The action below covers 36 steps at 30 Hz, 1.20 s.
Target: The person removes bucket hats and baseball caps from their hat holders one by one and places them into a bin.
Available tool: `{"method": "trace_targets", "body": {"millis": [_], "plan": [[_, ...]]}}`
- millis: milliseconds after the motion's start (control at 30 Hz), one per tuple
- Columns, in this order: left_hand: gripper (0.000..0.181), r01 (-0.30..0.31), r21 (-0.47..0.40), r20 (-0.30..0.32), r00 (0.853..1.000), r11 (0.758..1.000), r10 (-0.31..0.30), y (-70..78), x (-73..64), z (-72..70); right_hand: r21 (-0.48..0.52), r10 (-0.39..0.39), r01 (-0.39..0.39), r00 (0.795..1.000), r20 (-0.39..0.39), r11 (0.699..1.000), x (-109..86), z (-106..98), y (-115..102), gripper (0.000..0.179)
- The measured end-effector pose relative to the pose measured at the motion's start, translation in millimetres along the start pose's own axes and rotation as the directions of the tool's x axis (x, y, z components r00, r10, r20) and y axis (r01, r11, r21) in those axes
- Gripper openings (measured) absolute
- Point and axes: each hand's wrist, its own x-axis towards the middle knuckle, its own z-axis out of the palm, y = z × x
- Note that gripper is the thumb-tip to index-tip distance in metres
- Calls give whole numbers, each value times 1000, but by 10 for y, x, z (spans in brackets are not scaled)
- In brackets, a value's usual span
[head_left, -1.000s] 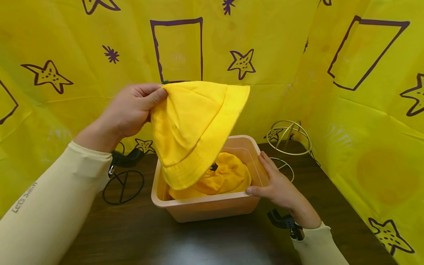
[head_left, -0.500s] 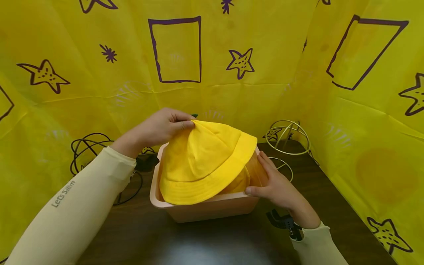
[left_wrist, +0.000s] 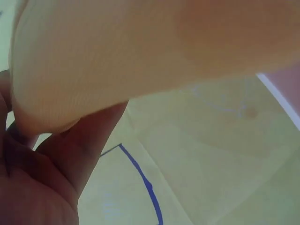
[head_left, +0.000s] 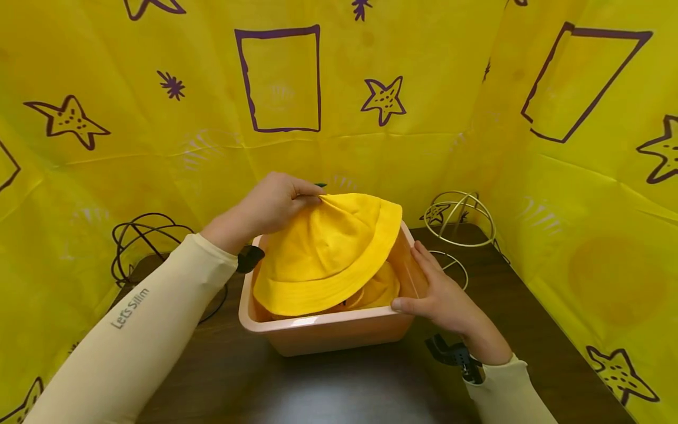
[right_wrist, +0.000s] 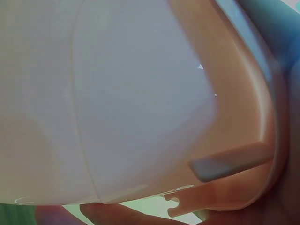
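Note:
In the head view my left hand [head_left: 265,206] pinches the crown of a yellow brimmed hat [head_left: 333,247]. The hat hangs tilted, its brim down inside a peach plastic tub [head_left: 339,335]. Under it, a second yellow hat [head_left: 385,287] lies in the tub, mostly covered. My right hand [head_left: 450,300] holds the tub's near right corner, thumb on the front rim and fingers along the right rim. The left wrist view has the hat's cloth [left_wrist: 117,56] close up between thumb and fingers. Fingers [right_wrist: 112,213] show past the tub's wall [right_wrist: 140,84] in the right wrist view.
A black wire stand [head_left: 153,214] is behind my left forearm, and a gold wire stand [head_left: 459,245] is beyond the tub at the right. Yellow sheets [head_left: 434,53] with drawn stars and frames enclose the dark wooden table [head_left: 339,388].
My left hand has lowered the hat from above the tub into it, moving down and right. The second hat is now mostly covered. My right hand stays on the tub's corner.

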Motion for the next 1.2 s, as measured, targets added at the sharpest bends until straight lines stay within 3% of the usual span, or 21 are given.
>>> {"method": "trace_targets", "body": {"millis": [167,333,400,500,567,633,700,833,1033,1200], "plan": [[33,-116,124,50,993,985,111,53,-18,115,15,13,-13,1000,1,1000,-1,3,-10,116],[39,-206,193,218,962,959,163,134,-44,309,15,15,-15,1000,2,1000,-5,8,0,115],[33,-228,193,314,936,954,160,161,-49,392,14,12,-12,1000,1,1000,-8,8,10,114],[35,-252,183,464,874,950,143,198,-67,501,16,0,0,1000,3,1000,-9,7,24,113],[54,-239,166,547,830,957,113,219,-93,567,15,-6,6,1000,4,1000,-7,4,29,113],[72,-208,161,590,804,965,75,238,-119,629,11,-11,11,1000,3,1000,-3,1,32,113],[84,-169,159,606,795,973,39,250,-144,689,8,-14,14,1000,2,1000,2,-3,33,113],[91,-130,170,609,793,977,0,261,-171,803,12,-9,8,1000,2,1000,8,-2,30,112],[88,-134,221,625,780,966,-35,240,-122,981,18,-3,3,1000,1,1000,9,3,22,112],[97,-143,255,634,771,956,-54,190,-59,1133,6,-7,7,1000,2,1000,13,4,25,112]]}}
